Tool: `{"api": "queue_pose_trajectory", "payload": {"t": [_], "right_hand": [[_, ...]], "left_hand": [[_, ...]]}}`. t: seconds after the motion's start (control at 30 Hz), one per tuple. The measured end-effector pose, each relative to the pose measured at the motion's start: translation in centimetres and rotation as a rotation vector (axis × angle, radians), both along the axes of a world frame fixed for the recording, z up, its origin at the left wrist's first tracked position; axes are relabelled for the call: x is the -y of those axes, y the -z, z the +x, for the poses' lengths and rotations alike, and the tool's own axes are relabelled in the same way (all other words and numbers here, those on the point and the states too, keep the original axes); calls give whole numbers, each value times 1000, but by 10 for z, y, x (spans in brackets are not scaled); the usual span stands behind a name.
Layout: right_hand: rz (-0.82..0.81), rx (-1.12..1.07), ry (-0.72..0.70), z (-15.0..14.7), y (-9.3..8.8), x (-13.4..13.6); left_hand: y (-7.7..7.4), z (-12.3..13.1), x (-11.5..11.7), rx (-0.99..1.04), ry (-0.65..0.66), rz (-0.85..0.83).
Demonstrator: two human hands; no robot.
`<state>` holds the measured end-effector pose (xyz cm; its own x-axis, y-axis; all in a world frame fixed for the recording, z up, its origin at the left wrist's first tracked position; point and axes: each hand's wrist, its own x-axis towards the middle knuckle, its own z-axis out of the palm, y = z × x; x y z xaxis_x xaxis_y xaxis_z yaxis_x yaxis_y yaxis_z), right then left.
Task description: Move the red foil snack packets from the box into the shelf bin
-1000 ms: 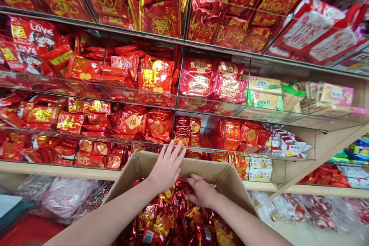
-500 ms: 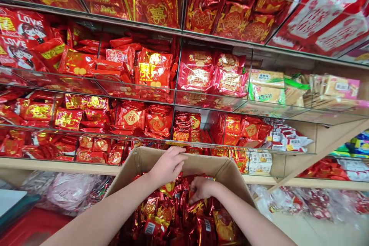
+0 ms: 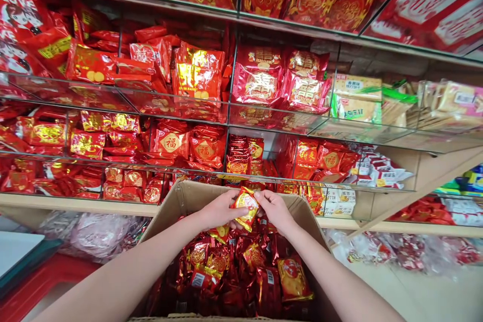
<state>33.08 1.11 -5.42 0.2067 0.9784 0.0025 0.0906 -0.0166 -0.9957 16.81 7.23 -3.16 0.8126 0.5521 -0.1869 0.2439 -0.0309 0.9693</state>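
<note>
Far left, a heap of clear plastic bags is tucked under the wooden shelf — out of the way, I'd guess. Next over, the open cardboard box sits right up against the shelf front, its far wall just below the glass-fronted bins, which probably keeps the reach short.

My left hand is closed on the left edge of a red-and-gold foil packet, thumb and fingers pinching it. The packet is up at the box's far end, clear of the loose pile of similar packets filling the box. My right hand pinches the opposite edge, so the packet hangs between both hands with its printed face toward the camera — likely the steadiest way to hold slippery foil.

Further right, the bins switch to pale biscuit packs.
</note>
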Motion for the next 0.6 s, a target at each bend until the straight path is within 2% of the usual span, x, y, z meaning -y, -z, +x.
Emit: {"api": "queue_pose_trajectory", "payload": {"t": [0.17, 0.27, 0.47, 0.6], "right_hand": [[149, 300, -18, -3, -7, 2], [198, 486, 43, -5, -8, 1], [190, 524, 282, 1, -4, -2], [183, 524, 336, -2, -3, -3]], "left_hand": [[-3, -2, 5, -56, 22, 141], [-3, 1, 9, -19, 23, 129], [1, 12, 5, 41, -303, 153], [4, 13, 5, 95, -363, 228]]}}
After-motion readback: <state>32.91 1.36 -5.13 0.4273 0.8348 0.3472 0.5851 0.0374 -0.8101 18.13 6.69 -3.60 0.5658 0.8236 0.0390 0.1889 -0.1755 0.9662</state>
